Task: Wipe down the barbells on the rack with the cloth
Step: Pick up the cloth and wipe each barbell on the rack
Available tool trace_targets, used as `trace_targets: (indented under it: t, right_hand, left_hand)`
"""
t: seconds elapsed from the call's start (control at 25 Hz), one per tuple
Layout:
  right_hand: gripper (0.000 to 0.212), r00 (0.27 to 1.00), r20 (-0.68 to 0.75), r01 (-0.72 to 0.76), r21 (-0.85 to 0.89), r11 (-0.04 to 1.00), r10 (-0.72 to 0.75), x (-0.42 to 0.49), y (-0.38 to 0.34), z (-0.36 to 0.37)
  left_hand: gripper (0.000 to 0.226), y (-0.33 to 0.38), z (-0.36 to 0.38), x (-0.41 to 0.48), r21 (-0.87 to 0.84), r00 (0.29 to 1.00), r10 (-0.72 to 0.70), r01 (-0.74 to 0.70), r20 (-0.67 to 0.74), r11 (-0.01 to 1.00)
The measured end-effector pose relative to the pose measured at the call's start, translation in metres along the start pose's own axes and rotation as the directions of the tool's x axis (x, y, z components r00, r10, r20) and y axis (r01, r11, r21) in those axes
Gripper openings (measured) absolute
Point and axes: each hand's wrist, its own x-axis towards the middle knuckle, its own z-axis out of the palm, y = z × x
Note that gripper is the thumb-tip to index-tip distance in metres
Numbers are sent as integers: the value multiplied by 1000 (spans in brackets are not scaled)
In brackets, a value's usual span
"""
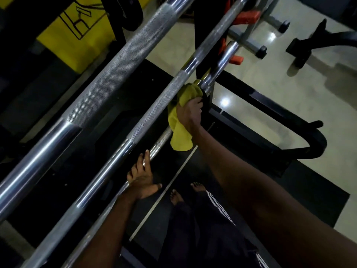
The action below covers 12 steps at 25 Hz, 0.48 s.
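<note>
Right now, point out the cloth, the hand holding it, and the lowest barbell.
cloth (180, 132), head view, on its hanging lower fold.
right hand (190, 113), head view, on the back of the hand.
lowest barbell (158, 144), head view, on the shaft just below the cloth.

narrow gaps between stacked barbells
</note>
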Motion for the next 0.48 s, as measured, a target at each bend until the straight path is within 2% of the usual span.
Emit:
trace_targets:
  t: [0.08,0.16,0.2,0.24,0.28,0.32,0.36,0.44,0.48]
  right_hand:
    - [101,972,97,235,-278,931,-216,-3,12,-5]
    - [84,876,215,480,-476,737,-432,-9,21,-16]
    - [75,793,323,605,-523,601,-517,-11,24,-20]
    - [70,685,461,726,-498,475,-564,-13,24,-22]
    - [66,589,568,808,-418,415,-575,-11,26,-25]
    - [62,522,631,851,-333,407,-574,-8,25,-30]
    - [56,498,651,860,-282,426,-573,1,25,-35]
    - [47,519,621,844,-263,468,-587,15,19,-47]
    - [49,574,565,812,-299,501,-592,21,16,-49]
  left_hand:
    - [135,1,1,0,-6,1000,-11,11,6,1000]
    - [133,1,1,-2,-14,1000,-20,20,-9,1000]
    - [131,1,1,-3,-27,1000,-19,19,-19,999]
    - [127,1,1,-5,-60,999,-10,8,-38,998]
    - [121,1,2,-6,-112,997,7,-15,-71,994]
    - [114,-1,3,-8,-178,992,21,-43,-123,983]
    - [105,-4,6,-13,-250,982,17,-64,-188,966]
    - [91,-13,16,-26,-350,951,-81,-30,-298,936]
    - [87,-21,25,-33,-352,933,-148,25,-328,936]
